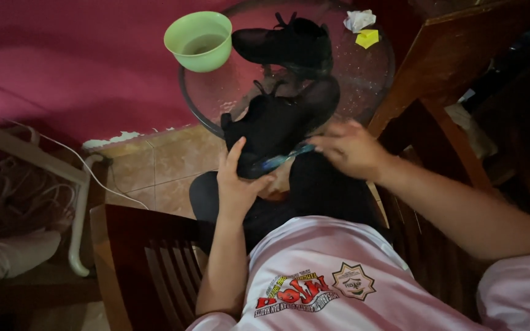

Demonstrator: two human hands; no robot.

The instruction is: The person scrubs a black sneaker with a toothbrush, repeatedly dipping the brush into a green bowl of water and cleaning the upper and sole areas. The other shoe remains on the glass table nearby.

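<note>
Head view: the left hand [235,184] cups the heel end of a black shoe [277,119] that lies tilted across the rim of a round glass table [363,67], fingers wrapped on it. The right hand [349,149] is closed on a blue-handled brush [283,160], pressed to the shoe's lower side. A second black shoe [289,43] sits further back, just beside a green bowl [199,40] of liquid near the table's far edge. Hard strokes could shove the held shoe into its mate and nudge the bowl over the rim, and the hold at the heel looks likely to slip.
</note>
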